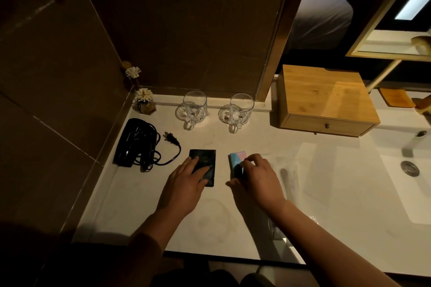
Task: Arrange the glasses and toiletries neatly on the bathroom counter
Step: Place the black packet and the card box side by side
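Observation:
Two clear glass mugs stand on coasters at the back of the white counter [233, 221], the left mug [194, 107] and the right mug [241, 109], handles toward me. A dark flat sachet [206, 157] lies in front of the left mug; my left hand [186, 182] rests flat on its lower half, fingers spread. A small blue and pink box [236, 158] lies in front of the right mug; my right hand [255, 177] grips its near end between thumb and fingers.
A black hair dryer [135, 142] with coiled cord and plug lies at the left by the wall. A small flower diffuser [144, 101] sits in the back corner. A wooden drawer box [326, 98] stands at the back right. The sink [408, 170] and tap are at the right.

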Action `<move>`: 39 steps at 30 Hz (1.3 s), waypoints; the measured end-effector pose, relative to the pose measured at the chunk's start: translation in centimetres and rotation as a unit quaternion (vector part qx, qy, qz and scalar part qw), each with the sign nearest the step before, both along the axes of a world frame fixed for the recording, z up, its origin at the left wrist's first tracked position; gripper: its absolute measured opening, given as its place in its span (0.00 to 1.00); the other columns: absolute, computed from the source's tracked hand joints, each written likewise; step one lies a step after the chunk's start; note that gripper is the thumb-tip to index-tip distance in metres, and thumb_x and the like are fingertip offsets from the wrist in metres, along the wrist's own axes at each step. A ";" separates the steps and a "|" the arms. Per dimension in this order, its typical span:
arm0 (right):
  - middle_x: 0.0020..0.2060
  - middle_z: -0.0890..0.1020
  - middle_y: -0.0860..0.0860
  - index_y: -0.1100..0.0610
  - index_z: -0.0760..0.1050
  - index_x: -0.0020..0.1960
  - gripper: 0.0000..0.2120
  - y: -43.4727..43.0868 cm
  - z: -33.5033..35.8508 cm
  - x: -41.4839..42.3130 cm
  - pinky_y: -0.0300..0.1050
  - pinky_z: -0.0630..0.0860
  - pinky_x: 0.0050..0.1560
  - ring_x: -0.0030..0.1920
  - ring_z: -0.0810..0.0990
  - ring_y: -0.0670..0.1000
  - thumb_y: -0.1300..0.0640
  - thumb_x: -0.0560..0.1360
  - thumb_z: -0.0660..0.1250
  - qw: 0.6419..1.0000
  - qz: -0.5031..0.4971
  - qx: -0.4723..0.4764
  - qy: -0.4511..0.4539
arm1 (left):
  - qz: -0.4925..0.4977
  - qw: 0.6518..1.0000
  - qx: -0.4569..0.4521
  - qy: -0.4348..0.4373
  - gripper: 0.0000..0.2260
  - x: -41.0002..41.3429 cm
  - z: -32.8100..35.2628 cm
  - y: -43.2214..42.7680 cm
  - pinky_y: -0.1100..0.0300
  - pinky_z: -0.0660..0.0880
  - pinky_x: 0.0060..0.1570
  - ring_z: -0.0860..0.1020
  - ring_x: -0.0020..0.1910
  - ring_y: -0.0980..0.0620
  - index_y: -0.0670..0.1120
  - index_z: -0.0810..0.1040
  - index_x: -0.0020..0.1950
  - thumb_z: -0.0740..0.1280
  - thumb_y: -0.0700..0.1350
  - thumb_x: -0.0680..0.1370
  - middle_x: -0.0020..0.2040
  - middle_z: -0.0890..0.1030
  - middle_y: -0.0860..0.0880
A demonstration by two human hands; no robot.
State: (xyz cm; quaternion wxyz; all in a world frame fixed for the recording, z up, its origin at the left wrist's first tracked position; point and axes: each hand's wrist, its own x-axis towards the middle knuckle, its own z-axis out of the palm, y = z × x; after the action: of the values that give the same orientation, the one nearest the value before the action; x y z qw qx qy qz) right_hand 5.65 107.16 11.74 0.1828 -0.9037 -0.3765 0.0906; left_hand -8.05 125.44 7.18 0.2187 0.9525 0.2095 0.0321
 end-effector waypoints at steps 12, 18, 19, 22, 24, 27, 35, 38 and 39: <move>0.65 0.73 0.55 0.57 0.78 0.61 0.20 1.0 -0.1 0.3 0.47 0.77 0.55 0.57 0.76 0.57 0.49 0.73 0.71 1.000 -0.006 -0.011 -0.001 | -0.011 1.000 0.008 0.012 0.21 0.3 0.2 0.6 0.46 0.65 0.72 0.63 0.75 0.45 0.53 0.71 0.72 0.63 0.53 0.79 0.76 0.67 0.46; 0.64 0.73 0.55 0.59 0.79 0.58 0.18 1.0 -0.1 0.7 0.48 0.80 0.53 0.54 0.79 0.57 0.49 0.74 0.71 0.999 -0.036 -0.006 0.007 | -0.028 0.999 0.015 0.016 0.21 1.7 0.4 0.3 0.47 0.63 0.73 0.61 0.76 0.45 0.52 0.69 0.73 0.62 0.53 0.80 0.76 0.66 0.45; 0.64 0.73 0.55 0.59 0.79 0.58 0.18 0.9 -0.1 0.8 0.48 0.80 0.53 0.53 0.80 0.57 0.49 0.74 0.71 0.999 -0.039 -0.007 0.006 | -0.030 0.999 0.017 0.016 0.21 2.0 0.5 0.1 0.47 0.63 0.72 0.62 0.76 0.44 0.52 0.69 0.73 0.61 0.54 0.80 0.76 0.66 0.45; 0.64 0.73 0.56 0.60 0.79 0.58 0.17 0.6 -0.2 0.9 0.48 0.79 0.51 0.52 0.80 0.58 0.50 0.73 0.71 0.999 -0.051 -0.010 0.001 | -0.041 0.999 0.021 0.023 0.21 2.8 0.5 -0.3 0.47 0.63 0.72 0.61 0.76 0.45 0.52 0.69 0.73 0.60 0.54 0.80 0.77 0.65 0.45; 0.65 0.73 0.56 0.59 0.79 0.58 0.17 0.6 -0.1 1.2 0.48 0.79 0.52 0.54 0.80 0.58 0.51 0.74 0.71 0.998 -0.055 -0.013 -0.001 | -0.042 0.999 0.015 0.023 0.21 3.1 0.6 -0.4 0.47 0.64 0.72 0.61 0.76 0.45 0.52 0.69 0.73 0.60 0.54 0.80 0.77 0.65 0.45; 0.66 0.73 0.56 0.59 0.79 0.60 0.17 0.3 -0.2 1.8 0.50 0.79 0.54 0.56 0.78 0.58 0.52 0.74 0.70 0.998 -0.062 -0.018 -0.003 | -0.046 0.999 0.011 0.020 0.21 3.5 0.6 -0.6 0.47 0.64 0.72 0.62 0.75 0.45 0.52 0.69 0.73 0.61 0.54 0.80 0.76 0.66 0.45; 0.66 0.73 0.56 0.58 0.78 0.61 0.18 -0.4 -0.5 2.8 0.51 0.80 0.53 0.58 0.76 0.58 0.51 0.74 0.70 0.997 -0.071 -0.026 -0.007 | -0.050 0.998 0.029 0.017 0.19 4.4 0.6 -1.4 0.47 0.68 0.69 0.65 0.73 0.46 0.53 0.70 0.71 0.60 0.54 0.80 0.74 0.68 0.46; 0.65 0.73 0.56 0.57 0.78 0.60 0.17 0.2 -0.4 2.8 0.50 0.78 0.54 0.59 0.76 0.58 0.52 0.74 0.70 0.998 -0.060 -0.028 -0.010 | -0.046 0.998 0.032 0.016 0.19 4.6 0.7 -1.1 0.48 0.68 0.69 0.66 0.73 0.46 0.52 0.70 0.71 0.60 0.53 0.80 0.74 0.68 0.46; 0.65 0.74 0.57 0.57 0.79 0.59 0.16 0.5 -0.3 2.7 0.50 0.78 0.54 0.58 0.76 0.58 0.52 0.74 0.71 0.998 -0.057 -0.021 -0.008 | -0.041 0.999 0.032 0.015 0.19 4.6 0.7 -0.9 0.48 0.68 0.69 0.66 0.72 0.45 0.52 0.71 0.71 0.61 0.53 0.80 0.74 0.68 0.45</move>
State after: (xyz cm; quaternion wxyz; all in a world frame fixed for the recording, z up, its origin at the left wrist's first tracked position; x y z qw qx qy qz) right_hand 8.37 107.69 11.40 0.1654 -0.9278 -0.3242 0.0812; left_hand -3.46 124.51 7.93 0.1859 0.9673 0.1721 0.0157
